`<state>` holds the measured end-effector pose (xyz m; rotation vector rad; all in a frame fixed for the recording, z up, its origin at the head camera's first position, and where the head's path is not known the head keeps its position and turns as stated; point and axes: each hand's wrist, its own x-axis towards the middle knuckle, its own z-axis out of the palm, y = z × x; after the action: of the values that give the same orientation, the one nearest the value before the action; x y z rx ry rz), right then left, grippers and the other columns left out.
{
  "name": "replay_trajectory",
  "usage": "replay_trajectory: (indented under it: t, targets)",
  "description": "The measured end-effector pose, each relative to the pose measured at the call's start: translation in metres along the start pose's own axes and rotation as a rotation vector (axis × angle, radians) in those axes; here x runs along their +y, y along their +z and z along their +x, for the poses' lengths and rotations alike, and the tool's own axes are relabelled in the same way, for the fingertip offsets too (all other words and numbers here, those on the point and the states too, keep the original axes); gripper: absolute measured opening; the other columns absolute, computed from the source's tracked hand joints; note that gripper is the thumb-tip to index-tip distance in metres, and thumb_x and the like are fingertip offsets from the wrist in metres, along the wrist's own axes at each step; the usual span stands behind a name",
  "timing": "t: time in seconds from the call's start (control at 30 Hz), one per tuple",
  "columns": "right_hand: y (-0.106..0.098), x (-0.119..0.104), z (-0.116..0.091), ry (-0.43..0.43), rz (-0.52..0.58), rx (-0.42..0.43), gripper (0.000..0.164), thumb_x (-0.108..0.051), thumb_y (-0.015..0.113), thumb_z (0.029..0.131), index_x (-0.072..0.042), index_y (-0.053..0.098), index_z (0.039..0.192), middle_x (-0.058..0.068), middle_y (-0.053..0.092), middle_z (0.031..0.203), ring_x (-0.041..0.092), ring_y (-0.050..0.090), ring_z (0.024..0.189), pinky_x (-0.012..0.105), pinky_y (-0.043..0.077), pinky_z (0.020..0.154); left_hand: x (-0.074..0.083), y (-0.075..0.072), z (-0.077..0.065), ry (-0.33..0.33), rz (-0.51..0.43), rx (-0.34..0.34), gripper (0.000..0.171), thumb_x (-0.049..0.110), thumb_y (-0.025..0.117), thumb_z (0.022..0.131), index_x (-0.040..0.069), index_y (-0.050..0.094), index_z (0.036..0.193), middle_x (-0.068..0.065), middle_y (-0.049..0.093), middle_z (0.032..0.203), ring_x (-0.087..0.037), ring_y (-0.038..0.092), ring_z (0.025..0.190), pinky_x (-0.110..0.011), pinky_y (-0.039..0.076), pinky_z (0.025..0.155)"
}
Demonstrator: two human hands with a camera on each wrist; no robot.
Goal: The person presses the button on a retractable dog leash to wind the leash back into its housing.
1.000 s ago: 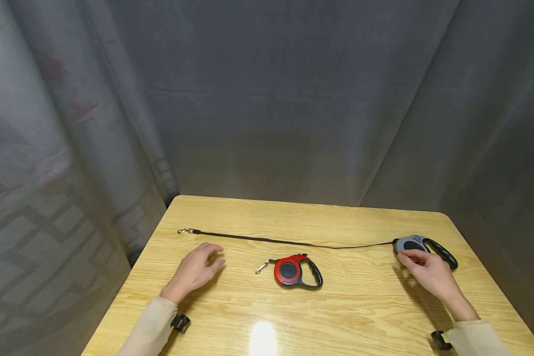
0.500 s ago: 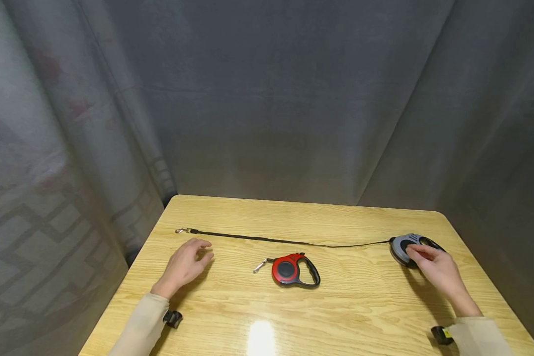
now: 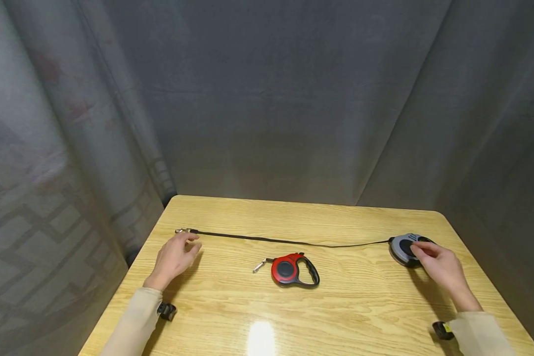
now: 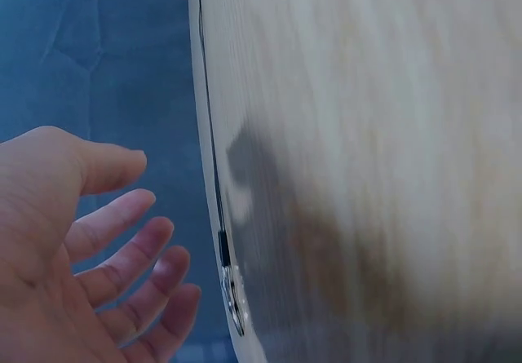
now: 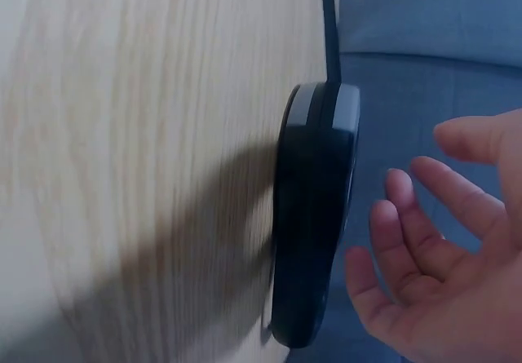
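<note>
A grey and black retractable dog leash (image 3: 401,249) lies at the right of the table. Its black strap (image 3: 267,240) runs left across the tabletop to a metal snap hook (image 3: 181,231). My right hand (image 3: 442,267) hovers over the leash's handle end, fingers loosely bent and holding nothing; the right wrist view shows a gap between them and the black casing (image 5: 314,216). Near the snap hook, my left hand (image 3: 171,259) is held above the table with relaxed fingers and nothing in it. A red and black retractable leash (image 3: 287,269) lies between the hands, its clip pointing left.
The wooden table (image 3: 338,316) has its far edge against a dark grey curtain (image 3: 267,123). A patterned curtain (image 3: 40,222) hangs along the left side. Each wrist wears a small black camera, such as the left one (image 3: 166,311).
My left hand has moved left and slightly away from me, toward the snap hook. My right hand has shifted a little right, over the grey leash's handle. Both leashes stay in place.
</note>
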<state>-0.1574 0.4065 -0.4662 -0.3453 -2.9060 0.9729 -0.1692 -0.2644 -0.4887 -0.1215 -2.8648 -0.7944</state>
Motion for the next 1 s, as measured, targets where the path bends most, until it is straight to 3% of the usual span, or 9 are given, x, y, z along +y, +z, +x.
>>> replay_trajectory:
  t: [0.17,0.3,0.47,0.67,1.0]
  targets:
    - [0.001,0.003,0.001,-0.034,-0.065,0.05,0.054,-0.038,0.055,0.11,0.007,0.063,0.138,0.035,0.066,0.131,0.051,0.063,0.112,0.045,0.047,0.077,-0.006,-0.003,0.004,-0.009,0.01,0.041,0.034,0.024,0.069,0.104,0.004,0.072,0.131,-0.021,0.072,0.127,-0.043,0.07,0.111,-0.059,0.056,0.086]
    - [0.001,0.003,0.003,-0.055,-0.084,0.07,0.052,-0.036,0.057,0.109,0.008,0.064,0.136,0.035,0.067,0.128,0.051,0.065,0.11,0.046,0.048,0.076,-0.009,-0.004,0.007,-0.018,0.021,0.066,0.034,0.024,0.07,0.103,0.004,0.072,0.131,-0.021,0.071,0.126,-0.039,0.071,0.101,-0.056,0.057,0.078]
    - [0.003,0.008,0.006,-0.085,-0.119,0.085,0.049,-0.033,0.058,0.108,0.008,0.065,0.134,0.035,0.069,0.125,0.052,0.066,0.107,0.051,0.048,0.075,-0.013,-0.006,0.01,-0.024,0.024,0.08,0.034,0.02,0.069,0.103,0.002,0.071,0.132,-0.023,0.071,0.124,-0.039,0.071,0.098,-0.056,0.056,0.079]
    - [0.002,0.013,0.012,-0.114,-0.159,0.105,0.049,-0.03,0.057,0.108,0.01,0.065,0.135,0.041,0.062,0.132,0.059,0.06,0.114,0.066,0.046,0.086,-0.018,-0.008,0.018,-0.015,0.011,0.085,0.031,0.012,0.068,0.103,-0.002,0.071,0.13,-0.026,0.071,0.121,-0.039,0.071,0.1,-0.056,0.057,0.079]
    - [0.001,0.017,0.024,-0.094,-0.206,0.114,0.05,-0.026,0.057,0.106,0.01,0.057,0.141,0.043,0.055,0.139,0.064,0.053,0.12,0.072,0.045,0.091,-0.032,-0.007,0.029,0.004,0.023,0.025,0.032,0.005,0.062,0.104,-0.006,0.068,0.133,-0.031,0.068,0.13,-0.046,0.069,0.111,-0.061,0.056,0.092]
